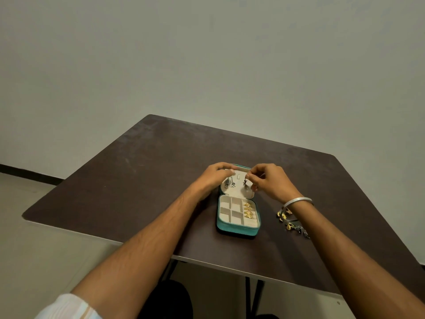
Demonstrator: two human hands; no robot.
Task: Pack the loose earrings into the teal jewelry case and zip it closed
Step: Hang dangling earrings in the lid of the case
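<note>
The teal jewelry case point(236, 231) lies open on the dark table, its cream lid point(239, 192) tilted up at the far side. My left hand point(212, 176) grips the lid's upper left edge. My right hand point(268, 180) pinches a dark silver earring point(245, 181) against the lid panel. Two silver earrings point(230, 183) hang on the lid to its left. Several gold rings point(249, 210) sit in the tray's right slot; the square compartments look empty. Loose gold and silver earrings point(293, 223) lie on the table to the right, partly hidden by my right wrist.
The dark brown table point(138, 180) stands against a plain wall, its near edge running across below my forearms. A silver bangle point(297, 201) circles my right wrist. Floor and table legs show under the near edge.
</note>
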